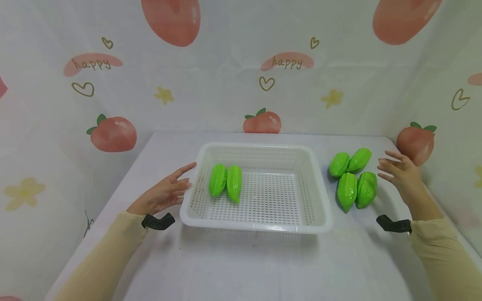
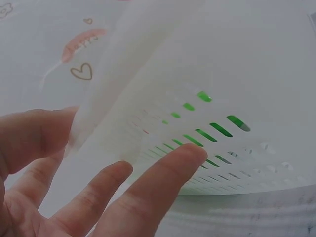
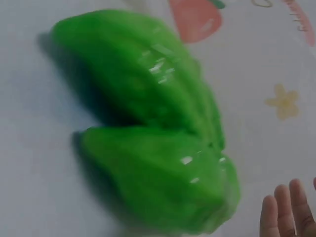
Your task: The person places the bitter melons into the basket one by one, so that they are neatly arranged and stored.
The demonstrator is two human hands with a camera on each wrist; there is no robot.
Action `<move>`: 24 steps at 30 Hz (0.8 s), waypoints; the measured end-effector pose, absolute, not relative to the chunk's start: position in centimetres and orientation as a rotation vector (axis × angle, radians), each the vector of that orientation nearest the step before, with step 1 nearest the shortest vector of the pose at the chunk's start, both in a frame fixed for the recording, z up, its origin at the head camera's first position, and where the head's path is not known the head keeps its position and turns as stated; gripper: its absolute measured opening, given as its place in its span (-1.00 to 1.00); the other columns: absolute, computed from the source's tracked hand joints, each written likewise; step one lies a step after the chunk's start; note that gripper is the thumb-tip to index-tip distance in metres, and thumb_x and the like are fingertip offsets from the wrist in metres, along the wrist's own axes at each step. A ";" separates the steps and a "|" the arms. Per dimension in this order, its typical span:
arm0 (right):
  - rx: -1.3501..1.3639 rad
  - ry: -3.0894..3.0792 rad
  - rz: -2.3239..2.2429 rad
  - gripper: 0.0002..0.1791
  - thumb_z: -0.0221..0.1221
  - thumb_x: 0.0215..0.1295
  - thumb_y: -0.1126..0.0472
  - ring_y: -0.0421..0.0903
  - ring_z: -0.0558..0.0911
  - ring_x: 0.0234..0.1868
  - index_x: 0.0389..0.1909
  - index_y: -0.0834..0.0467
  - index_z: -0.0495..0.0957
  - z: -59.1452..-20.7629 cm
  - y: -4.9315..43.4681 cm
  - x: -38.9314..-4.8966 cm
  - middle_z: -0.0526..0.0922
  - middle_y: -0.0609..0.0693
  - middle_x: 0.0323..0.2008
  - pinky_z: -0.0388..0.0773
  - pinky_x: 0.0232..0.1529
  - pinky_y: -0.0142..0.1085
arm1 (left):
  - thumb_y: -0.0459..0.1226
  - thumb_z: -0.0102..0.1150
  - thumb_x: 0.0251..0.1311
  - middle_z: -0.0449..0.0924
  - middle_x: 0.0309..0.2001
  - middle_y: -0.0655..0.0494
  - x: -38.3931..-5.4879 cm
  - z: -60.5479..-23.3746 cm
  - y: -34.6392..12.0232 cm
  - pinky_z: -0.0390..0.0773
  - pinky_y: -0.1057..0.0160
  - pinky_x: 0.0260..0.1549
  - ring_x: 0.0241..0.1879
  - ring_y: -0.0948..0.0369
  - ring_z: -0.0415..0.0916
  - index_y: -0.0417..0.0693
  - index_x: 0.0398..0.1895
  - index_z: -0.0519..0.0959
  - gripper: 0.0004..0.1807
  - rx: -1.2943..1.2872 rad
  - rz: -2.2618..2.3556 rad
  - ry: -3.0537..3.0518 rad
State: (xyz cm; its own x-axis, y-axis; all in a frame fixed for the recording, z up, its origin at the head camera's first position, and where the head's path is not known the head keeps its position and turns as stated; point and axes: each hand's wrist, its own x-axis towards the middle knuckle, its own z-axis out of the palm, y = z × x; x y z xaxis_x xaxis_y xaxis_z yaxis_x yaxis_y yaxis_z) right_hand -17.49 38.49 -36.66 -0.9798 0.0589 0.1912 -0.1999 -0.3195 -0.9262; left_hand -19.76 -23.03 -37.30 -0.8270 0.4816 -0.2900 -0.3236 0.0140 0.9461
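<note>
White tabletop (image 1: 244, 267): your right hand (image 1: 402, 177), spread and empty, is hovering just right of four ridged green fruits (image 1: 347, 190), nearer pair's axes running toward you; your spread left hand (image 1: 165, 193) is touching the perforated basket (image 1: 256, 226).

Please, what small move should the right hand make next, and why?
Perhaps the right hand should grip the rightmost green fruit: this hand is empty beside four green fruits on the table, while the white basket, with the left hand at its side, holds two and has room.
</note>
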 end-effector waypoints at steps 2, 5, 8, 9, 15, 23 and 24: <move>0.092 -1.949 2.332 -0.61 0.04 0.36 0.46 -0.35 0.65 -0.22 0.05 -0.04 0.45 -38.4 40.6 -18.2 0.64 -0.21 -0.22 0.63 -0.25 -0.54 | -0.33 0.00 0.41 0.40 0.21 0.16 -19.8 -37.3 -23.0 0.60 0.01 0.01 0.06 0.15 0.60 0.36 0.54 -0.07 -0.23 0.159 1.869 1.741; 0.031 -2.148 2.137 -0.56 0.11 0.35 0.39 -0.48 0.60 -0.23 0.12 -0.14 0.38 -40.3 41.5 -18.5 0.52 -0.29 -0.15 0.58 -0.26 -0.62 | -0.34 0.00 0.41 0.40 0.21 0.15 -19.8 -37.3 -23.0 0.60 0.00 0.01 0.06 0.15 0.60 0.36 0.54 -0.07 -0.23 0.162 1.871 1.738; -0.058 -2.361 1.928 -0.40 0.12 0.38 0.27 -0.57 0.54 -0.26 0.38 -0.06 0.21 -41.0 41.3 -18.2 0.39 0.12 0.08 0.54 -0.25 -0.68 | -0.34 0.00 0.41 0.40 0.21 0.15 -19.8 -37.3 -23.0 0.61 0.00 0.01 0.06 0.15 0.60 0.36 0.54 -0.07 -0.23 0.166 1.870 1.741; -0.085 -2.429 1.871 -0.33 0.11 0.39 0.23 -0.60 0.52 -0.26 0.46 0.00 0.10 -41.1 41.2 -18.1 0.30 0.27 0.17 0.53 -0.24 -0.69 | -0.34 0.00 0.41 0.40 0.22 0.14 -19.8 -37.3 -23.0 0.61 0.00 0.00 0.06 0.15 0.60 0.35 0.54 -0.07 -0.23 0.167 1.869 1.741; -0.196 -2.762 1.656 -0.08 0.03 0.45 0.02 -0.67 0.42 -0.32 0.51 0.28 -0.36 -41.2 41.0 -17.7 -0.20 0.63 0.37 0.47 -0.30 -0.71 | -0.35 -0.01 0.41 0.39 0.22 0.13 -19.7 -37.2 -23.0 0.61 0.00 0.00 0.06 0.14 0.60 0.36 0.54 -0.07 -0.23 0.168 1.875 1.736; -0.240 -3.007 1.490 0.00 0.00 0.44 -0.11 -0.61 0.40 -0.25 0.48 0.31 -0.43 -41.1 40.8 -17.9 -0.17 0.63 0.37 0.46 -0.23 -0.60 | -0.33 0.01 0.41 0.42 0.19 0.18 -19.8 -37.3 -23.0 0.62 0.04 -0.01 0.04 0.17 0.61 0.37 0.53 -0.06 -0.23 0.140 1.863 1.757; -0.246 -3.026 1.470 0.00 -0.01 0.44 -0.12 -0.48 0.48 -0.18 0.48 0.31 -0.43 -41.1 40.7 -17.9 -0.17 0.63 0.37 0.47 -0.19 -0.55 | -0.33 0.01 0.40 0.42 0.18 0.18 -19.9 -37.3 -23.0 0.63 0.05 -0.02 0.03 0.17 0.61 0.37 0.53 -0.05 -0.24 0.137 1.859 1.762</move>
